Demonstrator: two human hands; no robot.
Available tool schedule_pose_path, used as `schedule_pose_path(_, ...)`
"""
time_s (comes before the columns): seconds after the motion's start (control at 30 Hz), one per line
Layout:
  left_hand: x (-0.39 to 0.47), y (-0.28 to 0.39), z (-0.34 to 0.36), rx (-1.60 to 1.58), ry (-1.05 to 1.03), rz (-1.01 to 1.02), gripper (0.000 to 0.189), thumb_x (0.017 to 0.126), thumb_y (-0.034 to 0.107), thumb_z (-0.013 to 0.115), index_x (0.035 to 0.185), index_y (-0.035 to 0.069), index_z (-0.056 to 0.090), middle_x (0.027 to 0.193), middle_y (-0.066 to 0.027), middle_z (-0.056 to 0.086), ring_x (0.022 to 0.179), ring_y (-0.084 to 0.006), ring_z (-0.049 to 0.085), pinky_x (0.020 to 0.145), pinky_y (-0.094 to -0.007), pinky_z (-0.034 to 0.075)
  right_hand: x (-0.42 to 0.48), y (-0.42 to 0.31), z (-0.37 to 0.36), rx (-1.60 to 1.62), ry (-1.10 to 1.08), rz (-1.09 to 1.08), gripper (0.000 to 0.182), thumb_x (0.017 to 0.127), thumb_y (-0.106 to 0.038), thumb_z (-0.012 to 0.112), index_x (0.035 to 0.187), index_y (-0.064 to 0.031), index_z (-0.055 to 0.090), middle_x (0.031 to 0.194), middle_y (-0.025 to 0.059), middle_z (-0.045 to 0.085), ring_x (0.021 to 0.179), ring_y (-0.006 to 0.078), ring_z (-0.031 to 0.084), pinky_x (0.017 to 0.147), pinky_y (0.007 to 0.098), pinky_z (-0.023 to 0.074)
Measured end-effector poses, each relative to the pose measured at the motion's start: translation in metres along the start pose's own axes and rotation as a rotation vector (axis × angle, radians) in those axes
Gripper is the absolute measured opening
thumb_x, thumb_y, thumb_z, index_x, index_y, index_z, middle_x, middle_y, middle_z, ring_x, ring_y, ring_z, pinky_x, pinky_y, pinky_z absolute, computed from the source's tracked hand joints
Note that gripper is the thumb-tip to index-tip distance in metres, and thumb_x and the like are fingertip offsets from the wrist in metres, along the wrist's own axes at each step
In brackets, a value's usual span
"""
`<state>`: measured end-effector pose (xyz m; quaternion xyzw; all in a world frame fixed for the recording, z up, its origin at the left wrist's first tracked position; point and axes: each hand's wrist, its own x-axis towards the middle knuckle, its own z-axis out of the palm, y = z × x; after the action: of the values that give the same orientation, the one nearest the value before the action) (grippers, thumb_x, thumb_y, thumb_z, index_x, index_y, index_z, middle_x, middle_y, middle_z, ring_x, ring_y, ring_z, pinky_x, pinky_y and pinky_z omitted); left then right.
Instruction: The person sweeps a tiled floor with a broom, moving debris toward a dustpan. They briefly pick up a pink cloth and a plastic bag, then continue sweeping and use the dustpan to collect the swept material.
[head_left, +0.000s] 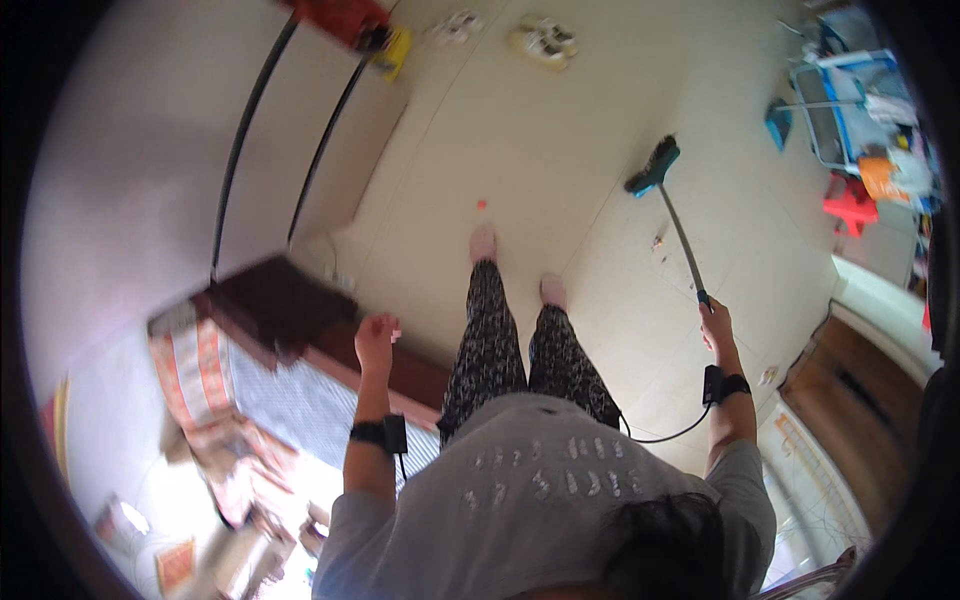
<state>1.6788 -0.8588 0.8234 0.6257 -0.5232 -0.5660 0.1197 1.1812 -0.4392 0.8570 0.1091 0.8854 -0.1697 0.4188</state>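
My right hand (717, 327) is closed around the upper end of a broom's long handle (681, 234). The broom head (655, 166), green-blue with dark bristles, lies out in front of me on the pale tiled floor. Between it and my hand, beside the handle, are small bits of litter (658, 241). My left hand (379, 331) is raised at my left, fingers partly curled; something small and pinkish shows at its fingertips, too blurred to name. A small red-orange thing (481, 204) lies on the floor just beyond my left foot.
At the left stand a bed with a striped mat (289, 397) and a pale cabinet (322, 150). Ahead are two pairs of shoes (544, 41). To the right are a blue dustpan (778, 126), a metal-framed rack (821, 112), a red plastic stool (850, 201) and a wooden door (855, 375).
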Motion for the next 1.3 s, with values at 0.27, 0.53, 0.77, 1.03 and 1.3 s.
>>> schedule_pose_path(0.27,-0.147,-0.060,0.003,-0.094,0.225,-0.109,0.013,0.089,0.013,0.064,0.093,0.001,0.061,0.081,-0.0052,0.067,0.071,-0.0118,0.064,0.064,-0.0246,0.051,-0.026,-0.009,0.044,-0.302,-0.334,-0.433,0.040,0.093,-0.021,0.054,0.133,-0.0173,0.049,0.056,0.0062,0.050,0.040,0.0164,0.049,0.037,0.0337,0.0413)
schedule_pose_path(0.53,-0.227,-0.115,-0.002,-0.030,0.324,-0.206,0.012,0.087,0.011,0.064,0.088,0.000,0.062,0.080,-0.0061,0.067,0.069,-0.0111,0.062,0.065,-0.0240,0.049,-0.044,-0.060,0.254,-0.855,-0.501,-0.947,0.028,0.087,-0.027,0.056,0.114,-0.0172,0.059,0.094,0.0158,0.066,0.090,0.0365,0.063,0.074,0.0475,0.0506)
schedule_pose_path(0.77,-0.253,-0.134,-0.004,-0.155,0.344,-0.221,0.016,0.087,0.013,0.067,0.093,-0.001,0.061,0.080,-0.0063,0.067,0.071,-0.0119,0.063,0.063,-0.0240,0.049,0.007,-0.021,0.222,-0.760,-0.465,-0.915,0.018,0.083,-0.022,0.058,0.091,-0.0064,0.063,0.075,0.0186,0.064,0.071,0.0337,0.064,0.063,0.0435,0.0494)
schedule_pose_path(1.03,-0.219,-0.120,0.019,-0.231,0.261,-0.160,0.013,0.088,0.013,0.066,0.091,0.002,0.061,0.079,-0.0047,0.066,0.068,-0.0109,0.063,0.062,-0.0237,0.050,0.019,0.045,-0.005,-0.620,-0.174,-0.372,0.020,0.087,-0.022,0.054,0.096,-0.0061,0.061,0.061,0.0100,0.058,0.045,0.0229,0.057,0.044,0.0379,0.0470)
schedule_pose_path(1.3,-0.175,-0.086,0.041,-0.212,0.192,-0.062,0.014,0.089,0.014,0.064,0.092,0.001,0.061,0.078,-0.0047,0.066,0.068,-0.0110,0.063,0.063,-0.0241,0.051,-0.033,0.001,-0.028,-0.555,-0.161,-0.515,0.025,0.090,-0.020,0.054,0.111,-0.0072,0.060,0.062,0.0108,0.059,0.044,0.0218,0.057,0.045,0.0372,0.0474)
